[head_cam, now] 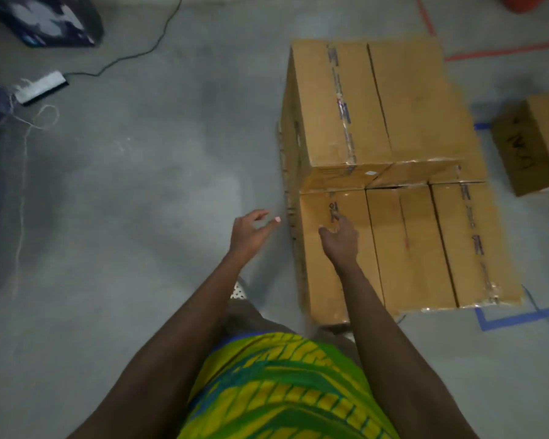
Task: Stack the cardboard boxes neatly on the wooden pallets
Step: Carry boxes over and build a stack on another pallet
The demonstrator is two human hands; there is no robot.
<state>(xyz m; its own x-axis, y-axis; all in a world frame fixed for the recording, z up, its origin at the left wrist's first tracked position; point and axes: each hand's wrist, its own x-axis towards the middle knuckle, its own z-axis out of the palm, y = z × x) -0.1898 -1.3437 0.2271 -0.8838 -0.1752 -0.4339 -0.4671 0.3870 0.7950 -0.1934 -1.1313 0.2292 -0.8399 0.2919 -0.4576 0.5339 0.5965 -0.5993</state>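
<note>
Cardboard boxes (409,242) sit in a stack, and neither grip has one right now. The right grip (339,239) is empty, with its fingers loose and a little bent, not closed. It hangs over the top of the corner box (317,274) at the stack's near left corner. I cannot tell if it touches the top or is just above it. The left grip (254,229) is empty too. Its thumb and fingers are apart and a bit curled, and it is over the floor (140,217) just beside the left side of the stack. The stack has a low row of three boxes at its near side and higher boxes (339,103) at its far side. The wooden pallet should be under the stack, but the boxes hide it. One lone box (533,144) sits on the floor, apart from the stack on its right side. Blue tape (520,318) marks the floor by the stack's near right corner. I think the step now is between boxes, or a small push to line up the corner box. Next, I think the lone box should be fetched. That needs both grips opened wide, one on each side of it, then a lift onto the low row so the edges match.
</note>
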